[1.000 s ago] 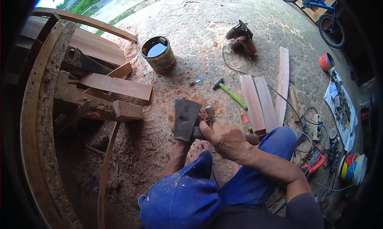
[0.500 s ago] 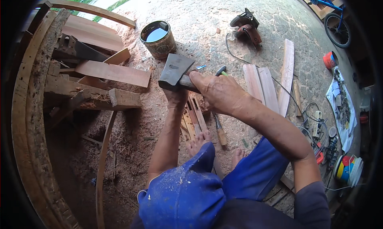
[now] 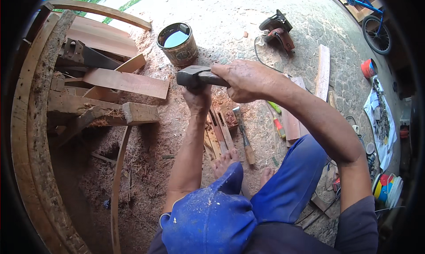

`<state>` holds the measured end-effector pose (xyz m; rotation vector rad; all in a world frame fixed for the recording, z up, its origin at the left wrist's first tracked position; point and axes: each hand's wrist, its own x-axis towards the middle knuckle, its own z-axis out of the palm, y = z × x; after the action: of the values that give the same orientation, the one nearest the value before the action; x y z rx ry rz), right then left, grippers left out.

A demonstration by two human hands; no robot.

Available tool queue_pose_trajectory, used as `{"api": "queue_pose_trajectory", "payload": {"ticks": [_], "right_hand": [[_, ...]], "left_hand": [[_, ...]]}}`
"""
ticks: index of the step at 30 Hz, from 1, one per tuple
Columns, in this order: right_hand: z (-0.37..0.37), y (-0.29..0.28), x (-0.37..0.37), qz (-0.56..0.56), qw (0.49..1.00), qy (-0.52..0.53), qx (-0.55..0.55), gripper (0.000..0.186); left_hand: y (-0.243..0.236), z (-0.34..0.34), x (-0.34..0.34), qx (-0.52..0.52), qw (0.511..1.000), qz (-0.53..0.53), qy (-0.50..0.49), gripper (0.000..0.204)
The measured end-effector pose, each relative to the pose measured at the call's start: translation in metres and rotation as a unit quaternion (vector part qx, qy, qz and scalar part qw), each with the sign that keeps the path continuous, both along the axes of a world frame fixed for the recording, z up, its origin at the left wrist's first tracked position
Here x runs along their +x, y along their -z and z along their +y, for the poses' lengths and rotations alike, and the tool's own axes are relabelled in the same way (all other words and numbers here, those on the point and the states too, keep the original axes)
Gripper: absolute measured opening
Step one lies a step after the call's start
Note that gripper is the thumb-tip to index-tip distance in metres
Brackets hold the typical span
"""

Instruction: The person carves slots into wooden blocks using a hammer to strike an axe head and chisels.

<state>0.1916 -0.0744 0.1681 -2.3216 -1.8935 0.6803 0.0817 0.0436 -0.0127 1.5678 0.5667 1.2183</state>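
My right hand (image 3: 248,80) is closed round the handle of a hatchet (image 3: 191,76), whose dark metal head is turned nearly edge-on. Just beneath that head my left hand (image 3: 198,101) is closed like a fist; the hatchet covers its top, so what it grips cannot be made out. Below it, narrow wooden pieces with slots (image 3: 218,132) lie by my bare foot (image 3: 226,162). A chisel with a wooden handle (image 3: 248,151) rests on the ground to their right.
A bucket of liquid (image 3: 183,54) stands ahead. Planks, a handsaw (image 3: 77,52) and a wooden frame (image 3: 37,108) fill the left. Rightward are a corded power tool (image 3: 280,35), boards (image 3: 323,70), a red tin (image 3: 368,68) and a cable reel (image 3: 383,187). Shavings litter the ground.
The hatchet head has turned from showing its broad face to nearly edge-on. My right forearm has shifted right and up, and the chisel on the ground shows more fully.
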Motion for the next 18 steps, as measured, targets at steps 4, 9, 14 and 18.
{"api": "queue_pose_trajectory", "payload": {"ticks": [4,9,14,18], "right_hand": [[0.019,-0.046,-0.001,0.071,0.993,0.049,0.081,0.047],[0.033,-0.014,-0.008,0.039,0.994,0.085,0.056,0.045],[-0.025,0.019,0.003,0.049,0.998,0.051,0.007,0.05],[-0.019,-0.007,-0.001,0.114,0.982,0.133,0.075,0.047]], "left_hand": [[0.015,0.039,0.013,-0.156,0.987,0.039,0.013,0.015],[0.004,0.037,0.01,-0.165,0.983,0.081,0.03,0.02],[-0.012,-0.009,0.009,0.065,0.997,0.021,-0.019,0.021],[-0.006,0.05,0.035,-0.207,0.967,0.146,-0.016,0.011]]}}
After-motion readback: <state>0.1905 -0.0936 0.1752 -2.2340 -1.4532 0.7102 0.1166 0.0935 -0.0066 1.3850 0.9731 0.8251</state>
